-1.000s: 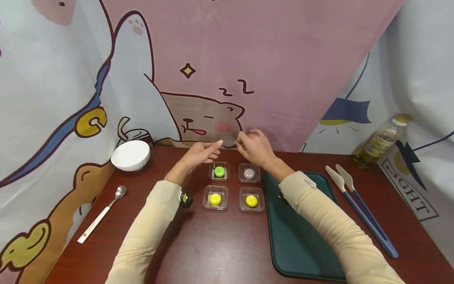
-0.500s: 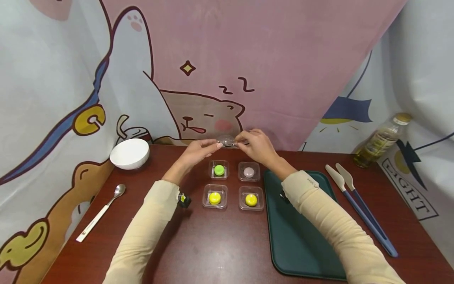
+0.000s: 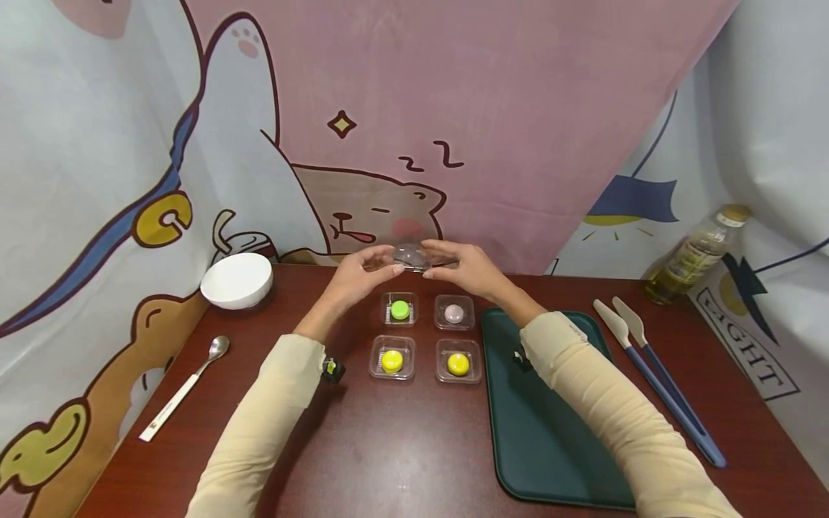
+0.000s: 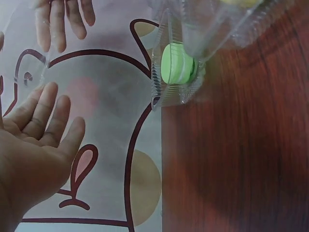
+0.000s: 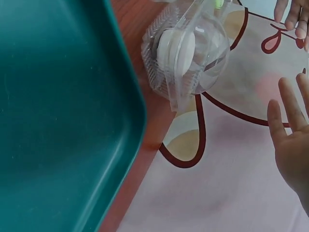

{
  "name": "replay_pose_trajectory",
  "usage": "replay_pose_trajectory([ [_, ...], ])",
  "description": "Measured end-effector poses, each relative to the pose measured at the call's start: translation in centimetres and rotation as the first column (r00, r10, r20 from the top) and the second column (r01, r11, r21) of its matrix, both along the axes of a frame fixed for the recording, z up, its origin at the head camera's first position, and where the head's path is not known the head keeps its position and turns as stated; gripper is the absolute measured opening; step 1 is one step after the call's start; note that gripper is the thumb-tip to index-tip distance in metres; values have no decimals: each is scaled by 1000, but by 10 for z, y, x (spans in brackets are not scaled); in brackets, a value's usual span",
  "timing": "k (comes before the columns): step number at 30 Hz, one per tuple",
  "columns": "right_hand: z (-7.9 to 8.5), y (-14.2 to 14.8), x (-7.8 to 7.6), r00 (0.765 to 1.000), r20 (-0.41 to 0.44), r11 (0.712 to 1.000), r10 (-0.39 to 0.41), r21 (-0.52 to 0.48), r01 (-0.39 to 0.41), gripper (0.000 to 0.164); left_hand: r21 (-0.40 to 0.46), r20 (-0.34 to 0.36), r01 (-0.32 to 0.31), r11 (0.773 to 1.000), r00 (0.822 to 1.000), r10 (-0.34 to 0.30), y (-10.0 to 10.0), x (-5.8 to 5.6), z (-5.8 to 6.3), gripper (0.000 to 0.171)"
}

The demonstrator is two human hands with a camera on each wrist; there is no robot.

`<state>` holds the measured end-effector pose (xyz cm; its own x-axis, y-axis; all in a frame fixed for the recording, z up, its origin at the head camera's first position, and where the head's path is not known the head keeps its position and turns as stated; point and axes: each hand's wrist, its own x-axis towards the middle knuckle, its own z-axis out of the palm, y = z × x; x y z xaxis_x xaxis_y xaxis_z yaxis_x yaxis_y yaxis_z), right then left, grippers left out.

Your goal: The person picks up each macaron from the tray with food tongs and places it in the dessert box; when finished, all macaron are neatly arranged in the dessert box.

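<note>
A clear plastic lid (image 3: 411,256) is held up between both hands at the far edge of the table. My left hand (image 3: 361,279) grips its left side between thumb and fingers. On the opposite side my right hand (image 3: 470,270) holds it the same way. Closer to me, small clear boxes each contain one macaron: a green macaron (image 3: 400,310), a pale macaron (image 3: 454,314) and two yellow macarons, one on the left (image 3: 391,361) and one on the right (image 3: 458,364). In the wrist views the fingers look fairly straight, and the lid's outline is faint.
A dark green tray (image 3: 550,432) lies under the right forearm. Farther right are blue-handled tongs (image 3: 660,388) and an oil bottle (image 3: 696,255). On the left stand a white bowl (image 3: 237,281) and a spoon (image 3: 188,388). A printed curtain (image 3: 518,129) borders the table's back.
Both hands have spread their grip on the clear lid, from fingertip pinches to fingers and thumbs around its sides. More of the lid shows. The boxes and macarons stay put.
</note>
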<state>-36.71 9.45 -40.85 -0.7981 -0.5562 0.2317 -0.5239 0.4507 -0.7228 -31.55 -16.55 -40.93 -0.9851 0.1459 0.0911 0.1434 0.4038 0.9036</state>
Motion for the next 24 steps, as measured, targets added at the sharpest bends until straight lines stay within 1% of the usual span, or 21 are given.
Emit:
replay_pose_trajectory([
  [3, 3, 0, 3, 998, 59, 1000, 23, 6, -23, 74, -28, -47, -14, 1000, 999, 13, 0, 2, 0, 62],
  [6, 4, 0, 5, 996, 83, 999, 37, 21, -39, 75, -58, -96, -34, 998, 995, 28, 1, 3, 0, 65],
  [8, 5, -1, 6, 996, 83, 999, 33, 32, -36, 74, -72, -117, -40, 997, 993, 31, 2, 4, -1, 67],
  [10, 5, -1, 7, 998, 65, 998, 23, 54, -26, 72, -96, -131, -39, 995, 991, 26, 1, 4, -3, 69],
  [13, 5, -2, 9, 1000, 24, 994, 8, 106, -10, 75, -167, -126, -30, 986, 992, 9, 0, 3, -7, 73],
  [15, 3, -2, 9, 1000, -12, 989, 3, 151, -1, 79, -224, -120, -16, 975, 993, -12, -2, 2, -10, 74],
  [18, -1, -2, 9, 997, -75, 977, 10, 215, 6, 83, -310, -125, 3, 951, 991, -44, -6, 0, -12, 76],
  [24, -6, -10, 11, 979, -199, 935, 41, 354, 33, 88, -442, -179, 39, 896, 975, -130, -14, -3, -16, 79],
])
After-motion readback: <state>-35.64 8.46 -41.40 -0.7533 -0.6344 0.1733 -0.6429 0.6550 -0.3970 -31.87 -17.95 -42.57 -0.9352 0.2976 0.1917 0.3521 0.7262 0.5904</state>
